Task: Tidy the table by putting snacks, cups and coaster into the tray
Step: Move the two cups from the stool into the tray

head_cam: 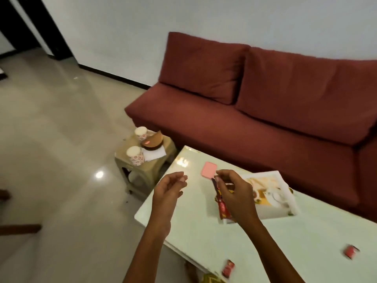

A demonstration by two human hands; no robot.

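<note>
The job looked barely begun. The right hand (234,193) pinched the top of a long red snack packet (223,207) and held it hanging at the near-left edge of the tray (285,209); whether its lower end touched the tray I could not tell. The left hand (169,186) hovered beside it, fingers loosely curled, with nothing in it.

The tray sat on the pale table (204,231), and its printed face appeared bare apart from that packet. A pink coaster (208,170) lay on the table just beyond the hands, not yet in the tray. Two small red snacks waited nearer me, one (228,268) at the front edge and another (350,251) well off to the right.

The two cups (140,133) (135,155) stood on a low stool (161,168) beside the table, next to a brown thing I could not make out. By my reckoning nearly everything was left: coaster, both small snacks, both cups.
</note>
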